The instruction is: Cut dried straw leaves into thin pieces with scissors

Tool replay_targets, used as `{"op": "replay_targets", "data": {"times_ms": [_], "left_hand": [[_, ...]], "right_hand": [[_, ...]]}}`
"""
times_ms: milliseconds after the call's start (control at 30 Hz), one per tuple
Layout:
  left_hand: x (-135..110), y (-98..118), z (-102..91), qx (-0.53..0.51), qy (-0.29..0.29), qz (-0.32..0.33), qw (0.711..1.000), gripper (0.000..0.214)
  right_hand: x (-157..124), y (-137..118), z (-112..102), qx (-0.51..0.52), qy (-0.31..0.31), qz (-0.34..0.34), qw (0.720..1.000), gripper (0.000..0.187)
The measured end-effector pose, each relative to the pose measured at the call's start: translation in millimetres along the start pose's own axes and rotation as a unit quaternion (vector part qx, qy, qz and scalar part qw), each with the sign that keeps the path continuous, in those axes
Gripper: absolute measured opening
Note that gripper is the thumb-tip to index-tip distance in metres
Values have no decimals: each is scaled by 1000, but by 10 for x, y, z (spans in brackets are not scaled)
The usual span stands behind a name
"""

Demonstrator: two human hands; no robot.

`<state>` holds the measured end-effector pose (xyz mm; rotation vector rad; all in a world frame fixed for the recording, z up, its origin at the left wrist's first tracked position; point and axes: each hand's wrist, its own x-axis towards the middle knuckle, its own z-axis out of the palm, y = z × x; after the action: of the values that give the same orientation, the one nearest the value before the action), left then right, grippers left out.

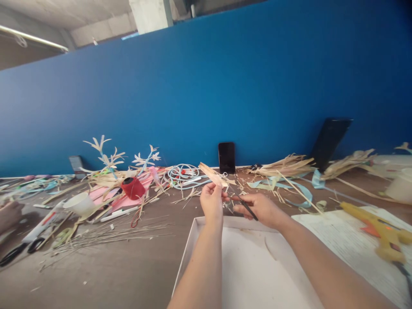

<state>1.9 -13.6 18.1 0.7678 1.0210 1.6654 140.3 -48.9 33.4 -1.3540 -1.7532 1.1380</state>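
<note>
My left hand (212, 198) pinches a pale, dried husk strip (210, 174) with a brownish tip, held up above the far edge of a white box lid (254, 266). In my right hand (262, 209) is a slim dark tool (247, 207), its thin end slanting toward the strip. Its kind is too blurred to name. The fingers of both hands almost meet. Behind them a black phone (227, 157) leans against the blue partition.
A yellow glue gun (381, 229) lies on a printed sheet (334, 240) at right. Left are a red thread spool (133, 188), white cup (79, 203), thin wires (112, 236) and husk flowers (109, 159). Another person's hand (10, 214) shows at the left edge.
</note>
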Motion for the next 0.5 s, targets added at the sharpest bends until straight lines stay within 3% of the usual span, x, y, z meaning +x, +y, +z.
{"op": "replay_targets", "data": {"times_ms": [500], "left_hand": [[-38,24,25,26,-15,22,999,27]], "right_hand": [[-3,14,-11,-2,8,-15,1000,53]]}}
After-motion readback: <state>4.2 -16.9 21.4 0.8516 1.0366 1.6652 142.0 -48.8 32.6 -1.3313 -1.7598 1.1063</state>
